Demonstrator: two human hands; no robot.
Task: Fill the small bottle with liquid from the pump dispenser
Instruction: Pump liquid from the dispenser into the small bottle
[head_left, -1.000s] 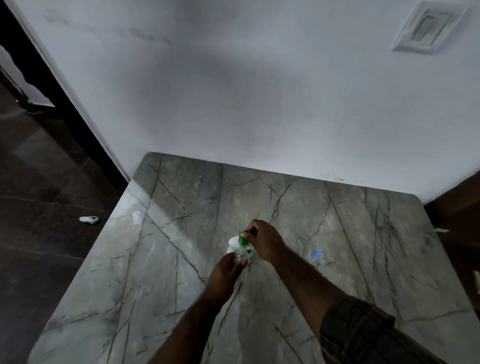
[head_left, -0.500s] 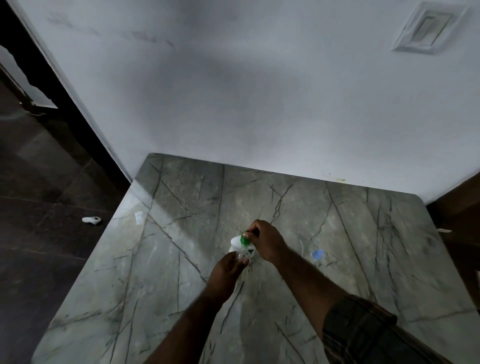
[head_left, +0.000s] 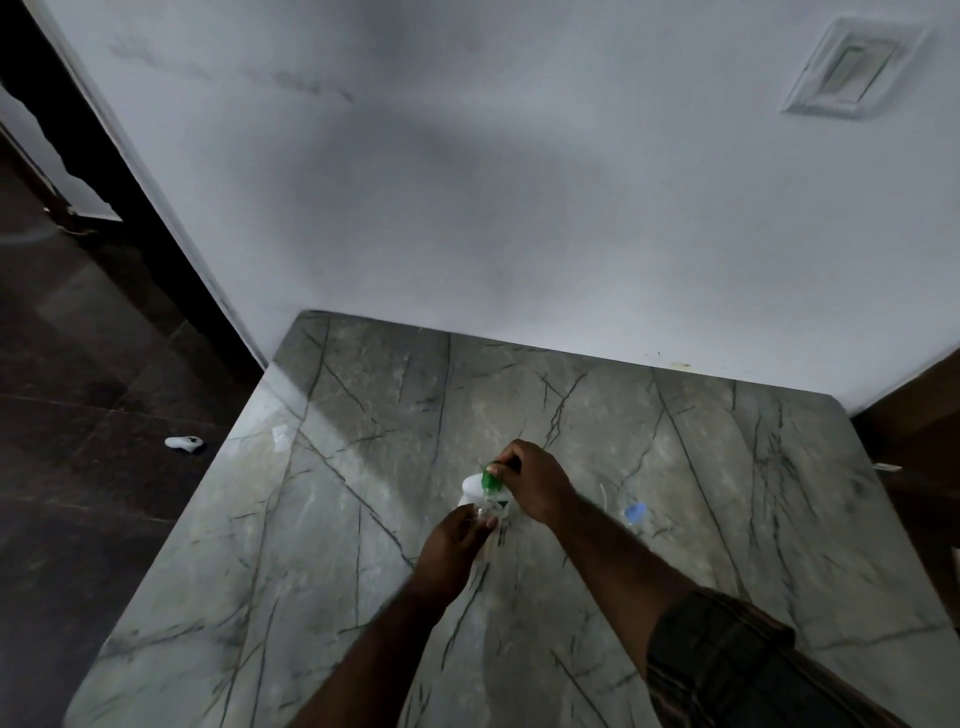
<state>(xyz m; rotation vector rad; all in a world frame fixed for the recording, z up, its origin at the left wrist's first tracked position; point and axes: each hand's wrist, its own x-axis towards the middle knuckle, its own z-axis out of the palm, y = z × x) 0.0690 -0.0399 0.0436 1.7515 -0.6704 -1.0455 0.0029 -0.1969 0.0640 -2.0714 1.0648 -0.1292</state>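
A white pump dispenser (head_left: 471, 486) with a green pump head (head_left: 490, 478) stands near the middle of the marble table (head_left: 363, 545). My right hand (head_left: 535, 480) sits on top of the green pump head, fingers curled over it. Just below the nozzle my left hand (head_left: 457, 540) grips a small clear bottle (head_left: 484, 513), held close against the dispenser. The bottle is mostly hidden by my fingers, and its liquid level cannot be made out.
A small blue cap (head_left: 635, 512) lies on the table to the right of my right forearm. The white wall (head_left: 519, 208) rises behind the table's far edge. A small white object (head_left: 184, 443) lies on the dark floor at the left.
Both hands stay on the dispenser and the small bottle with almost no movement. The view has shifted very slightly.
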